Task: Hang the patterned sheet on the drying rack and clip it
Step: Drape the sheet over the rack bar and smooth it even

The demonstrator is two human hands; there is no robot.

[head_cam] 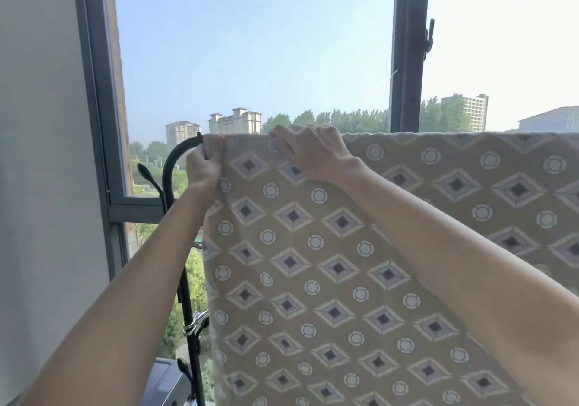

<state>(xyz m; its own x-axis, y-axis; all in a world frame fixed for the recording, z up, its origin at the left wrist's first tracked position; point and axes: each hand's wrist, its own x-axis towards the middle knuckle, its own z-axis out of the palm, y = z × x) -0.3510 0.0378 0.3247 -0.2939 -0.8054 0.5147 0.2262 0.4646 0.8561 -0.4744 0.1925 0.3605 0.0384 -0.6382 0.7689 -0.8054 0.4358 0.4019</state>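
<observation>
Forearms (125, 296) raised: left hand (203, 169), right hand (310, 151) (both curled) clutch sheet (313, 264) over rack (174, 158).

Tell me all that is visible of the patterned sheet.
The patterned sheet is tan cloth printed with grey diamonds and white rings. It hangs flat over the black drying rack, reaching below the picture. The left hand grips its top corner; the right hand curls over its top edge.
</observation>
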